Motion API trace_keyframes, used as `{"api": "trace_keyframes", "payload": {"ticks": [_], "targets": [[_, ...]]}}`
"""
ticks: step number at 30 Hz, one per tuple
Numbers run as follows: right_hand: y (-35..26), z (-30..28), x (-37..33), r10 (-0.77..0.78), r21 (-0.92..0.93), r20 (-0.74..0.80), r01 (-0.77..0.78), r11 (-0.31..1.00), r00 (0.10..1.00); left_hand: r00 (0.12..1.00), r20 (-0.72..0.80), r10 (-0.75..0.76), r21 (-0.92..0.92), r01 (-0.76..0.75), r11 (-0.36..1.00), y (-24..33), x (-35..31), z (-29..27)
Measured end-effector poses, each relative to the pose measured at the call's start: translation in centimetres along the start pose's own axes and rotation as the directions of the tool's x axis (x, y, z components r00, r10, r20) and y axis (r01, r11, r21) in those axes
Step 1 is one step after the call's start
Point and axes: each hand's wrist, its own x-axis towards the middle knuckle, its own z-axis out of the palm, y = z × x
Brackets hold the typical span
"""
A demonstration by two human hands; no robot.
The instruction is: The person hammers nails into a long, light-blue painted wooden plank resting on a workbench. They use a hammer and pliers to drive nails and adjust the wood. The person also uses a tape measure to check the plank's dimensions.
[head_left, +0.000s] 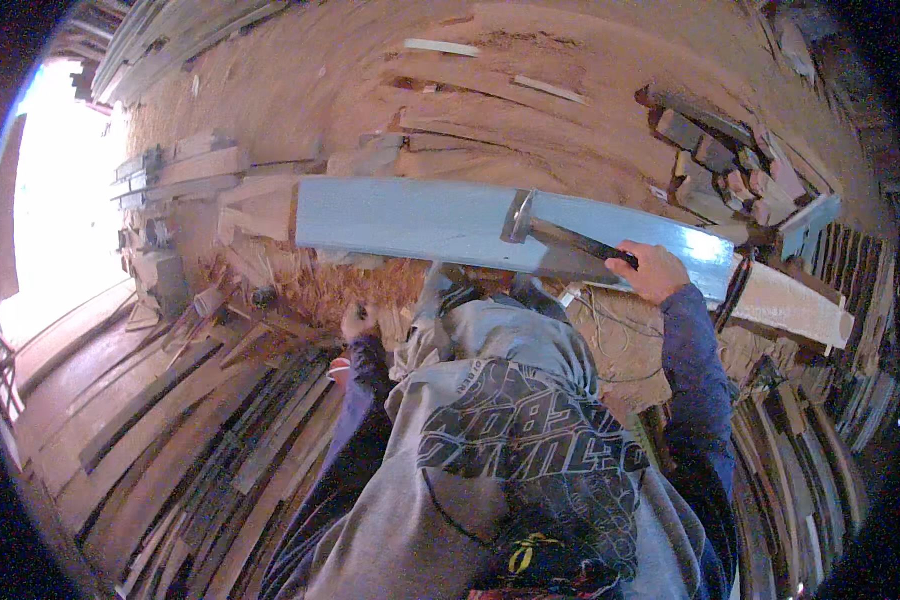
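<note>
My right hand (pixel 654 272) is closed around the dark handle of a hammer (pixel 560 235). The hammer's metal head is over the middle of a long, light blue board (pixel 400 212), and I cannot tell whether it touches the surface. The board lies crosswise in front of me, with light glare on its right part. My left hand (pixel 359 320) is low, short of the board's near edge, above reddish wood shavings (pixel 320 290). Its fingers look curled in, and what they hold, if anything, does not show.
Stacked planks (pixel 200 440) fill the near left, and more strips (pixel 795 460) lie at the near right. Wood offcuts (pixel 715 165) are heaped at the far right. A pale board (pixel 785 305) sits past the blue board's right end. Thin cord (pixel 620 340) trails by my right forearm.
</note>
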Motion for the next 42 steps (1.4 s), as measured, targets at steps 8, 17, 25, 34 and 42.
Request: {"api": "trace_keyframes", "payload": {"ticks": [8,17,25,34,42], "targets": [[-13.0,0.0,3.0,-0.082,-0.047,0.017,0.083,0.995,0.996,0.896,0.433,-0.1,-0.492,0.328,0.807,-7.1,-12.4,7.3],[-29.0,1.1,7.7,-0.288,0.035,0.052,0.287,0.957,0.956,0.741,0.627,-0.243,-0.48,0.612,0.629,-16.6,-9.6,7.6],[-34.7,7.6,6.1,-0.212,0.128,-0.024,0.213,0.969,0.977,0.718,0.653,-0.239,-0.559,0.671,0.488,-23.8,-0.5,8.6],[-17.1,13.0,-7.7,0.31,0.265,-0.008,-0.297,0.917,0.951,0.819,0.529,0.221,-0.366,-0.014,0.93,-21.2,4.1,4.5],[-13.6,22.2,-13.6,0.645,0.731,-0.309,-0.26,0.631,0.699,0.744,0.662,-0.085,-0.495,0.52,0.696,-22.8,8.6,12.0]]}}
